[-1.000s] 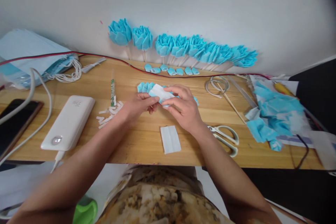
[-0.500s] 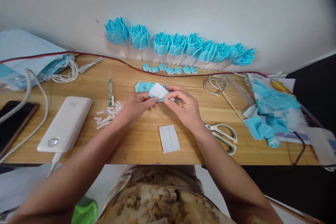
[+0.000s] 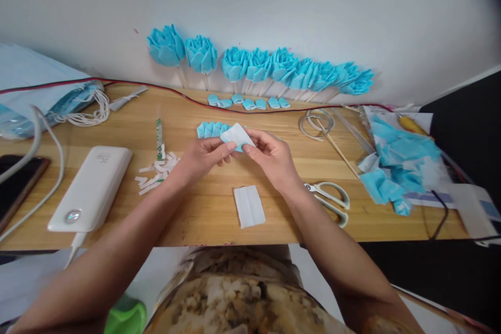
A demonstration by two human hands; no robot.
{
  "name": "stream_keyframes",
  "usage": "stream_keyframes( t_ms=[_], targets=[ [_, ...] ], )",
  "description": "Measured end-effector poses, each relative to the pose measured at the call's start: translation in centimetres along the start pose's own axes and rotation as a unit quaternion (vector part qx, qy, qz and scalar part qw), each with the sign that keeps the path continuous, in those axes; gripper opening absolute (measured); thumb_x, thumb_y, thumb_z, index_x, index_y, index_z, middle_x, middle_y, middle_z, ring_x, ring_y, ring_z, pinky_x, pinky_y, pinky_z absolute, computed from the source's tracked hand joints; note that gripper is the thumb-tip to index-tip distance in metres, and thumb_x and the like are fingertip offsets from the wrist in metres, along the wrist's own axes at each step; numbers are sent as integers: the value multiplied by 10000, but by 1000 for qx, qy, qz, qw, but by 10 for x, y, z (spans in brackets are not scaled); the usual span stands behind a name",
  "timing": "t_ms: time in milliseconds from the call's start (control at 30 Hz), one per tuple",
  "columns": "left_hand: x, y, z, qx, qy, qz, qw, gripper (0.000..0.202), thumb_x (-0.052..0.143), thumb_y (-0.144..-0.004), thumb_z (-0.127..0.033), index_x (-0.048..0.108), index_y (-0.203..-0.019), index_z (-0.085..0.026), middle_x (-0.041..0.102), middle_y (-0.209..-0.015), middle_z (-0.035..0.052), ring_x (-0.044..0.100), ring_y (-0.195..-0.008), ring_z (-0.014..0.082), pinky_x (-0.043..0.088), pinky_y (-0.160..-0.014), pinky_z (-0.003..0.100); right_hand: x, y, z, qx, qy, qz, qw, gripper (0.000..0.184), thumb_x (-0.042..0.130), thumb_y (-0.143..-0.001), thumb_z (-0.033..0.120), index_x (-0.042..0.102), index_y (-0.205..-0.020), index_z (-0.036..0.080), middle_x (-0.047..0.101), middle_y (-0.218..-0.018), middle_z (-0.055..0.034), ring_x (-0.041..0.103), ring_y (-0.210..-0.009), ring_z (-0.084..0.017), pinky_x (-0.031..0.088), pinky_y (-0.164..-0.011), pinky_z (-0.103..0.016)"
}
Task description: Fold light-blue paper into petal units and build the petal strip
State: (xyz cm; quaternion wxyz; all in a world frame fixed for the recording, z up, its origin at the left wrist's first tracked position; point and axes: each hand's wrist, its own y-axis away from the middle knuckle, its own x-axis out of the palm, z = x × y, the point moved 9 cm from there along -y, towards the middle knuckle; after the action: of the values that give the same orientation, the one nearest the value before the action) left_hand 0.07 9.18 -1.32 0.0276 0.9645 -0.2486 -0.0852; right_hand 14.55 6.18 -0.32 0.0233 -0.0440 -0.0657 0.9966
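Table edge well apart, left hand and right hand pinch fabric.

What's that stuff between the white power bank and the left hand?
In the head view, a loose scatter of small white strips lies there, between the white power bank and the left hand.

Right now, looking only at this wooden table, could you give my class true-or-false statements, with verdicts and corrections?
The left hand and right hand both grip one white-and-blue soft sheet. True.

The metal scissors with white looped handles lie left of the white rectangular power bank. False: the scissors lie right of the power bank.

A flat white rectangular piece lies on the brown wooden table. True.

The blue petalled flowers on thin sticks lie nearer the person than the hands. False: the flowers are beyond the hands, by the wall.
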Motion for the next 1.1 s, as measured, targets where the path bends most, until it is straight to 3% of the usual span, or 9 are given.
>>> stream_keyframes(
  t_ms=[67,200,500,667,867,1100],
  targets=[
    [1,0,3,-4,-3,6,1000,428,732,-711,-575,705,-721,-148,656,-661,25,550,-612,127,450,-594,250,1,0,0,-9,-5,2,1000,315,720,-797,328,721,-1099,238,737,-1069,-18,662,-971,-173,517,-905,-344],
    [-5,0,10,-19,8,-28,999,381,763,-690,-524,703,-720,-149,643,-646,15,537,-608,121,434,-594,246,3,0,-2,2,-13,6,1000,317,735,-788,339,726,-1087,233,738,-975,-4,661,-902,-161,535,-852,-333],
    [-8,3,-3,-4,80,-69,994,270,750,-719,-414,660,-669,-165,636,-635,-4,532,-623,114,446,-634,243,13,2,-4,51,-69,45,995,278,742,-767,357,655,-984,206,698,-816,13,649,-774,-141,532,-751,-302],
    [-6,3,-3,-5,66,-52,996,281,709,-743,-425,684,-648,-161,659,-642,14,542,-624,122,460,-639,254,13,1,-6,55,-78,52,994,271,745,-774,342,648,-992,214,691,-831,19,643,-782,-136,527,-769,-296],
    [3,2,3,-30,6,13,999,289,682,-748,-429,678,-632,-164,634,-592,9,516,-575,113,417,-580,238,5,0,0,40,-41,43,997,432,785,-752,397,672,-1138,238,709,-1021,-19,645,-952,-168,535,-840,-311],
    [6,2,8,-45,-17,35,998,262,674,-769,-410,686,-647,-179,610,-566,2,489,-526,104,369,-507,220,0,3,10,-36,57,23,997,123,718,-829,328,706,-900,228,715,-909,-5,643,-837,-154,513,-775,-309]
  ],
)
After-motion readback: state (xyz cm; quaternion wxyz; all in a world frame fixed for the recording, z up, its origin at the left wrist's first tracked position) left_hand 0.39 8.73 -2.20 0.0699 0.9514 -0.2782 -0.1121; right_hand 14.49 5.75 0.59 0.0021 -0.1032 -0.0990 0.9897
